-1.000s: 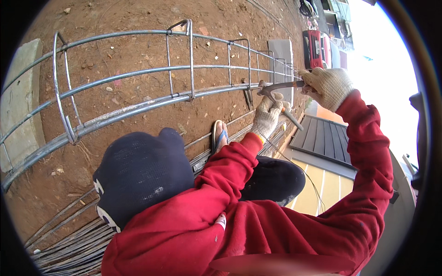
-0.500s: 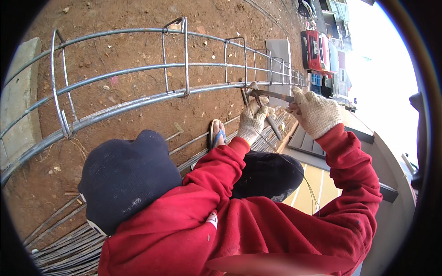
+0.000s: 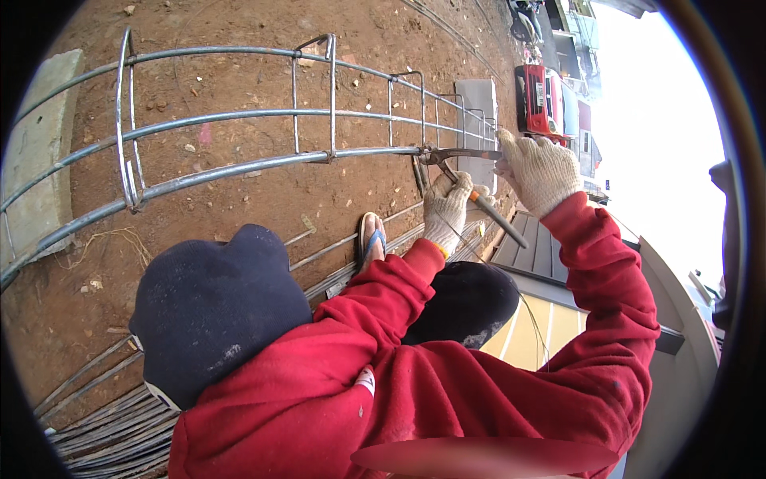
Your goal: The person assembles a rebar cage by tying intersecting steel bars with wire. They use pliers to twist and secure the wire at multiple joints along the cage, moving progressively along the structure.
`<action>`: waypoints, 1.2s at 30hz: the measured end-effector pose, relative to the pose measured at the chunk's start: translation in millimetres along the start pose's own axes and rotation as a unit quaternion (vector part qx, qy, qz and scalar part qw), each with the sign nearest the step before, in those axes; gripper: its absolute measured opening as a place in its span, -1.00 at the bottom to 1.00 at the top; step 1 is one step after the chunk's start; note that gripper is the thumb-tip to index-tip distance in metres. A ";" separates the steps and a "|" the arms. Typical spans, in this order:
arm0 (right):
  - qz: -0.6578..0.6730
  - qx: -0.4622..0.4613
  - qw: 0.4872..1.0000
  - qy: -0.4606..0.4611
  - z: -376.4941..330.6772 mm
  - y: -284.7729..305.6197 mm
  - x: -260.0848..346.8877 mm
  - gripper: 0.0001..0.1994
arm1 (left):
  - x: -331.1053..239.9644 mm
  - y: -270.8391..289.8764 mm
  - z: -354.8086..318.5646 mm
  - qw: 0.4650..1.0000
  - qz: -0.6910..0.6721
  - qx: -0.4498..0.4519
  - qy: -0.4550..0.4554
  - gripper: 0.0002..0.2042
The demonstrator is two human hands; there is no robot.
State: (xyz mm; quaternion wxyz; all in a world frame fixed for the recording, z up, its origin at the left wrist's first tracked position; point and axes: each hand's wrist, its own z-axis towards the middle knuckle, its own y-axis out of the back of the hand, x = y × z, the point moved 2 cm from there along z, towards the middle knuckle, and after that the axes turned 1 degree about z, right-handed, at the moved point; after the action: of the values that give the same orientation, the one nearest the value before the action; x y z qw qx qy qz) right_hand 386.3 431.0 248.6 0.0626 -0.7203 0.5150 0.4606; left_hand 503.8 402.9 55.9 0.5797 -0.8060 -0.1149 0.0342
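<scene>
A pair of pincers (image 3: 441,158) has its jaws at the lower bar of a steel rebar cage (image 3: 271,164). My right hand (image 3: 544,174), in a cream knitted glove, is closed round the end of one handle. The other handle, with an orange band and a grey grip, slants down to the right past my left hand (image 3: 445,211). That gloved hand lies just below the jaws, its fingers curled against this handle. Thin wire (image 3: 523,299) hangs below my hands. The jaws' bite is too small to make out.
Square stirrups (image 3: 333,96) ring the cage's long bars. Concrete slabs (image 3: 44,144) lie under both ends. Bundled rods (image 3: 120,439) rest on brown soil at lower left. A sandalled foot (image 3: 371,235) is near my left hand. A red vehicle (image 3: 541,100) stands far off.
The pincers have turned, their grey-gripped handle swinging up and right. My right hand has moved slightly up and left; my left hand stays near the jaws. The view has shifted slightly.
</scene>
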 end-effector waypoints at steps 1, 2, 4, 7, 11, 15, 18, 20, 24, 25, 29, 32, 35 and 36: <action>0.000 0.006 1.000 0.003 2.0 2.7 -1.4 -0.60 | -4.5 -6.9 -1.8 1.000 -0.011 -0.012 0.006 -0.85; 0.025 0.073 0.997 -0.021 1.7 4.3 -4.0 -0.39 | -11.0 -12.4 -2.0 1.000 -0.012 -0.020 0.019 -0.83; 0.014 0.013 0.998 0.062 -1.4 17.5 -4.7 -0.33 | -22.1 -22.4 -7.8 0.995 -0.057 -0.049 0.060 -0.85; -0.005 0.014 0.993 0.118 -12.7 29.7 1.9 -0.19 | -34.0 -32.2 -16.0 0.980 -0.150 -0.063 0.115 -0.86; 0.001 0.097 0.993 0.068 -30.2 24.4 23.5 -0.08 | -39.8 -30.6 -17.8 0.976 -0.177 -0.052 0.113 -0.84; 0.013 0.097 0.995 0.018 -40.7 8.8 34.1 -0.08 | -38.8 -28.5 -18.0 0.972 -0.185 -0.059 0.136 -0.90; -0.137 -0.001 0.990 0.036 -40.8 -2.6 34.1 -0.34 | -42.7 -35.1 -20.2 0.974 -0.179 -0.063 0.122 -0.88; -0.159 -0.018 0.987 0.016 -38.2 -10.3 30.5 -0.42 | -46.5 -41.9 -20.5 0.973 -0.185 -0.061 0.126 -0.85; -0.159 -0.061 0.985 0.015 -15.1 -17.2 7.6 -0.50 | -53.9 -53.6 -17.1 0.971 -0.165 -0.073 0.158 -0.82; -0.165 -0.058 0.984 0.034 -5.4 -18.3 -2.2 -0.51 | -56.9 -55.6 -14.8 0.975 -0.154 -0.051 0.150 -0.82; -0.173 -0.036 0.982 0.071 35.7 -28.2 -43.6 -0.55 | -71.1 -59.3 -6.5 0.986 -0.101 0.034 0.128 -0.75; -0.151 -0.048 0.984 0.082 45.2 -41.5 -55.9 -0.54 | -83.0 -58.3 -2.2 0.987 -0.062 0.093 0.118 -0.66; -0.140 -0.034 0.987 0.067 38.5 -52.5 -59.0 -0.55 | -81.7 -58.9 -1.9 0.968 -0.117 0.065 0.214 -0.67; -0.137 -0.031 0.988 0.064 34.9 -54.4 -57.8 -0.56 | -80.1 -62.0 -0.2 0.967 -0.130 0.067 0.207 -0.71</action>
State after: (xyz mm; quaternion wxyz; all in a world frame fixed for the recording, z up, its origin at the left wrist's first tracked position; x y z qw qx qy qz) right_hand 406.3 515.3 250.0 0.0697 -0.8138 0.3994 0.4162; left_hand 417.0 403.4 108.1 0.6433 -0.7327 -0.0940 -0.2012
